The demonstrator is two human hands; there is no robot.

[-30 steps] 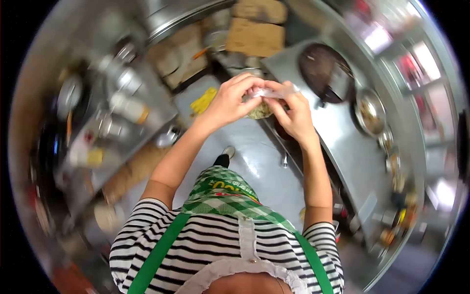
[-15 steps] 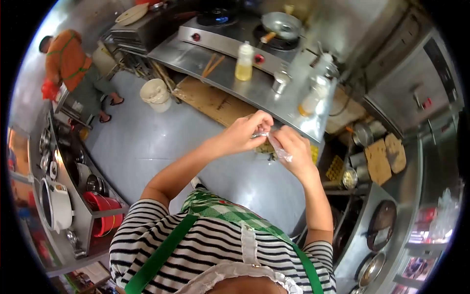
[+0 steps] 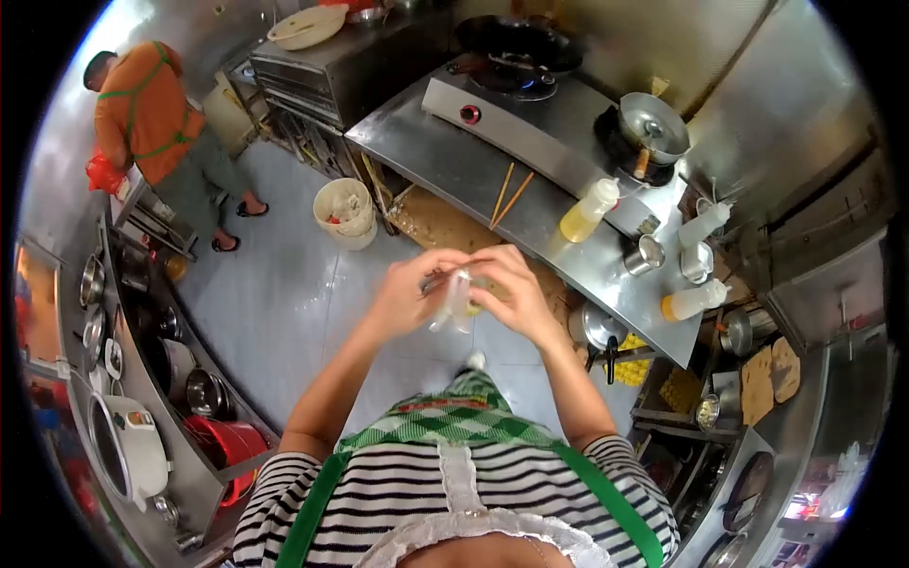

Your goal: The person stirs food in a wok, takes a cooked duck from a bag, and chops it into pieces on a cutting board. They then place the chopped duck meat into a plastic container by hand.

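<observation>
A thin, crumpled clear plastic bag [image 3: 453, 308] hangs in front of my body, between my two hands. My left hand [image 3: 405, 295] has its fingers closed on the bag's left side near the top. My right hand [image 3: 513, 292] pinches its upper right part, with thumb and fingers curled toward the other hand. The fingertips of both hands nearly meet above the plastic. Whatever the bag may contain cannot be made out.
Ahead, a steel counter [image 3: 407, 128] carries chopsticks [image 3: 511, 197], an oil bottle [image 3: 589, 210] and a pan [image 3: 653, 128] on the stove. A white bucket [image 3: 345, 213] stands on the floor. At far left a person [image 3: 151, 114] in orange faces away. Pots line the left shelf.
My hands have moved left and drawn closer together, with the plastic hanging between them. The view has shifted so the counter sits farther right. A wok now shows over the left burner.
</observation>
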